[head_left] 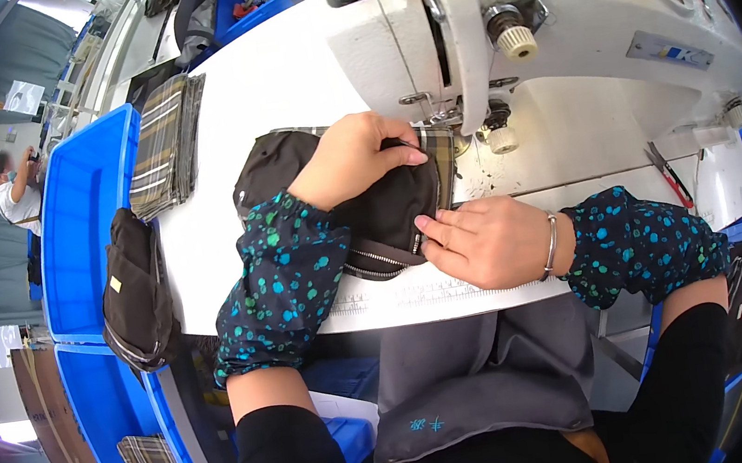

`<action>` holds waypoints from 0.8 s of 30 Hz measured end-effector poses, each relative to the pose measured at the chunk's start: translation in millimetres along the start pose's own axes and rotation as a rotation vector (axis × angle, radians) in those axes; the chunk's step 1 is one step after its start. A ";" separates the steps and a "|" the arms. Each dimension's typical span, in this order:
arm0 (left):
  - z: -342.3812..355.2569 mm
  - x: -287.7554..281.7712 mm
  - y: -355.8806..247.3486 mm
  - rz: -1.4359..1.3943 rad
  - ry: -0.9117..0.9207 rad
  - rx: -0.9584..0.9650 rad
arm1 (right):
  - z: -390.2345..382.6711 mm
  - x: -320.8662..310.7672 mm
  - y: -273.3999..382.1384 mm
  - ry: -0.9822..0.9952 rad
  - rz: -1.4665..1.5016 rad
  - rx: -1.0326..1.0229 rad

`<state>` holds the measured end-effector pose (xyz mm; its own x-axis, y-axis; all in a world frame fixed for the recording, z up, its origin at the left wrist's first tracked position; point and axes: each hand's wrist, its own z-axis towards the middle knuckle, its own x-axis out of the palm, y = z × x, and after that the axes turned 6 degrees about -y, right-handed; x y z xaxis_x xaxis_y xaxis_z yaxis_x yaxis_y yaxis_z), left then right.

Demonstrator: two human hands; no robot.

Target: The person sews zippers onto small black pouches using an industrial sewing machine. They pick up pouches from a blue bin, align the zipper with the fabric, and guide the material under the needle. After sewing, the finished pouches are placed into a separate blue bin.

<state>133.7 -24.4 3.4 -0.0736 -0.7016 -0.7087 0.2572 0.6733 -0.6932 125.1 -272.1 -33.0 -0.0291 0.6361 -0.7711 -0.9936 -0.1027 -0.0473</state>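
Note:
A dark brown fabric piece [273, 165] with a metal zipper [379, 258] along its near edge lies on the white sewing table. A strip of plaid fabric [441, 152] shows along its right side, close to the needle area of a white sewing machine [580, 7]. My left hand [361, 158] pinches the fabric near the presser foot, thumb and fingers closed on its upper edge. Lower down, my right hand [485, 240] has its fingertips closed on the right edge, by the zipper's end. The cloth under both hands is partly hidden.
Plaid fabric pieces [168, 146] are stacked at the left, beside a blue bin [90, 231]. A dark brown zippered piece [131, 291] hangs over the table's left edge. Red-handled scissors [669, 175] lie right of the machine. A person [18, 195] stands far left.

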 end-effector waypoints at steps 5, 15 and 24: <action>-10.6 -9.9 -13.7 0.161 0.086 -0.032 | -1.2 -5.5 -10.5 -0.089 0.099 0.085; -21.6 -15.6 1.3 0.002 0.127 0.020 | 6.3 -7.3 -12.6 0.036 -0.141 0.367; -23.1 -18.8 -23.0 -0.072 0.089 -0.077 | 2.4 -4.2 -15.3 0.057 -0.129 0.385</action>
<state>106.9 -21.3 29.7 -0.1756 -0.7277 -0.6630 0.1735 0.6401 -0.7485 140.1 -271.4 -27.6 0.0936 0.5801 -0.8091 -0.9573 0.2758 0.0870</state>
